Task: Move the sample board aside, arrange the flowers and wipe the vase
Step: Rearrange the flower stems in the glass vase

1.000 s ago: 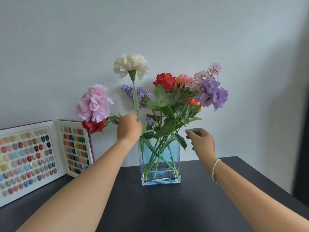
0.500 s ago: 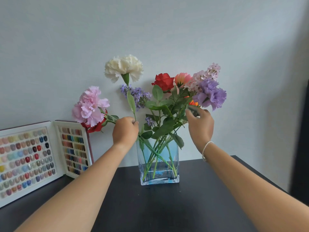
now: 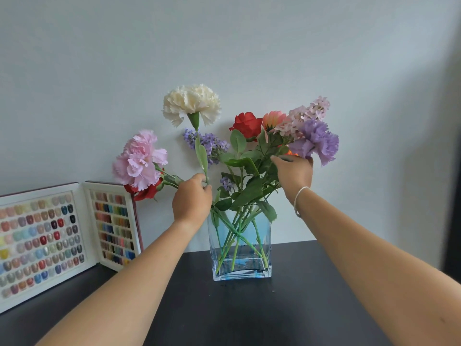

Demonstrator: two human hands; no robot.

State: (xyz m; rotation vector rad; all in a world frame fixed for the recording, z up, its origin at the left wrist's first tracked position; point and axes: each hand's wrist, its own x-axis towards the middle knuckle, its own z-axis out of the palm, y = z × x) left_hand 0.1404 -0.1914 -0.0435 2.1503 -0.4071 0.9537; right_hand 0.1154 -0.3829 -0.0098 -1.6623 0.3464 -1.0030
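Note:
A square glass vase (image 3: 240,268) with a blue tint stands on the dark table (image 3: 249,313) and holds several flowers. My left hand (image 3: 191,200) is closed around the stem of the white carnation (image 3: 191,103), just above the vase's left rim. A pink carnation (image 3: 139,159) leans out to the left. My right hand (image 3: 294,174) reaches into the stems on the right, under the purple carnation (image 3: 315,141), with fingers closed on a stem there. The open nail-colour sample board (image 3: 50,236) leans against the wall at the left.
A pale wall rises directly behind the vase. A red rose (image 3: 247,124) and a peach bloom (image 3: 273,119) stand at the top centre. A dark vertical edge (image 3: 452,196) borders the right side. The dark table's front stretches between my forearms.
My right hand rose from beside the vase rim into the right-hand stems. The white carnation, in my left hand, tilted left and then stood a little more upright.

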